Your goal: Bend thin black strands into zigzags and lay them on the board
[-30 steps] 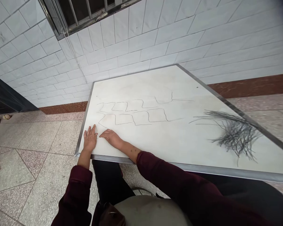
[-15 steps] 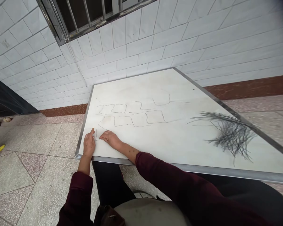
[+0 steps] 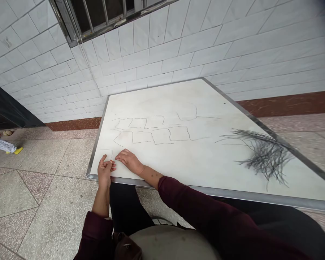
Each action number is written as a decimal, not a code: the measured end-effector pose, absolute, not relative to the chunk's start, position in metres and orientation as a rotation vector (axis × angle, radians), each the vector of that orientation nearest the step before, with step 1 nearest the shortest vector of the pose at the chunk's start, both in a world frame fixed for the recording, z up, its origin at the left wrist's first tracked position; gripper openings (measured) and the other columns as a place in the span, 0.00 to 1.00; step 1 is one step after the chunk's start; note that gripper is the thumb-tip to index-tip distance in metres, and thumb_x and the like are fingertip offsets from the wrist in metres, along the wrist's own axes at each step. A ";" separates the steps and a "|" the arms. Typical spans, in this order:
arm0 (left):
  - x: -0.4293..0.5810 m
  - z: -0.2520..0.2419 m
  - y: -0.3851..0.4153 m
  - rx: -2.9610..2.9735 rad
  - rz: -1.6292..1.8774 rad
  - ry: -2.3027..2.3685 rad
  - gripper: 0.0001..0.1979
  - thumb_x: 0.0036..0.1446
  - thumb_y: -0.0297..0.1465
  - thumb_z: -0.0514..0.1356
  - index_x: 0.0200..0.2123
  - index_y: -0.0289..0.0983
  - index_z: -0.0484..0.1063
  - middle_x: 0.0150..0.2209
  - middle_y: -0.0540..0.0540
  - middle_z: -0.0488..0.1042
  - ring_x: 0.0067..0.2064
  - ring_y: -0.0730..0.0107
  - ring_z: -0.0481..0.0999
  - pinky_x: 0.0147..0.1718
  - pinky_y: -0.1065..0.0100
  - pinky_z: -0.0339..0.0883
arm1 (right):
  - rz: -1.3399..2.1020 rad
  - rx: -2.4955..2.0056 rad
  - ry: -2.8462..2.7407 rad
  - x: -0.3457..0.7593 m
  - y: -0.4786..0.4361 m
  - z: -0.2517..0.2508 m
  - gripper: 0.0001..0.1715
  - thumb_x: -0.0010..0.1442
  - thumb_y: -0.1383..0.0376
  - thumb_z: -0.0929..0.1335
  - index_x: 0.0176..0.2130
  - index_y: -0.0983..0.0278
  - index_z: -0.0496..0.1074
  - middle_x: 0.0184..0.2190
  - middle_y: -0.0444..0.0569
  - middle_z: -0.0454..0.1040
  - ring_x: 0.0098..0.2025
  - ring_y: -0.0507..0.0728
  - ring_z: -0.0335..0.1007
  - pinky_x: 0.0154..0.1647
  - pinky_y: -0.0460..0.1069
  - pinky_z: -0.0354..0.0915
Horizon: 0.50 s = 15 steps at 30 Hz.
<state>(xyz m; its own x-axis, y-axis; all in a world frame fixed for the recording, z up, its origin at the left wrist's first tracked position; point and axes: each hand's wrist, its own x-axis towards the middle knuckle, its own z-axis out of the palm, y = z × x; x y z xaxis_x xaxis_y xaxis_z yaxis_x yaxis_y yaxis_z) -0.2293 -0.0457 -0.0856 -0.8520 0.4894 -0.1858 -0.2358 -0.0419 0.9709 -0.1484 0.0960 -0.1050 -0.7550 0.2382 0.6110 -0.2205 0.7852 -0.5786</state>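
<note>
My left hand [image 3: 105,169] is at the near left corner of the white board [image 3: 195,159], palm partly turned up. Its thumb and a finger pinch the lower end of a thin dark wire [image 3: 112,153] with a sharp bend. Just to the right, my right hand [image 3: 130,161] rests low over the board, fingers curled and tips pressed together; what they hold, if anything, is too small to make out. Beyond the hands lie several bent wires [image 3: 143,142] in two rows of step-like shapes.
A tangled heap of dark wires [image 3: 271,155] lies on the board's right side. A metal edge [image 3: 233,199] frames the board. Behind stands a tiled wall [image 3: 141,61] with a barred window [image 3: 105,12]. At far left, a person's leg and yellow shoe [image 3: 18,150] show on the floor.
My left hand has turned over and its fingers have come in to the wire, closer to my right hand. At far left the person's leg has moved further into view.
</note>
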 end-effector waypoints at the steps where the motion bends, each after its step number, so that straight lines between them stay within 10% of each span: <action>1: -0.229 -0.086 -0.046 0.251 1.941 1.747 0.35 0.47 0.37 0.68 0.58 0.34 0.62 0.29 0.50 0.74 0.30 0.72 0.77 0.30 0.70 0.70 | 0.846 -0.006 -2.275 -0.148 0.096 -0.105 0.11 0.67 0.65 0.63 0.38 0.62 0.76 0.34 0.50 0.76 0.38 0.56 0.67 0.41 0.51 0.67; 15: -0.229 -0.088 -0.040 0.140 1.937 1.785 0.34 0.44 0.31 0.66 0.56 0.33 0.64 0.23 0.55 0.69 0.22 0.76 0.71 0.23 0.73 0.66 | 0.509 -0.018 -2.494 -0.153 0.082 -0.109 0.07 0.65 0.65 0.66 0.37 0.63 0.74 0.32 0.49 0.74 0.38 0.57 0.62 0.38 0.51 0.55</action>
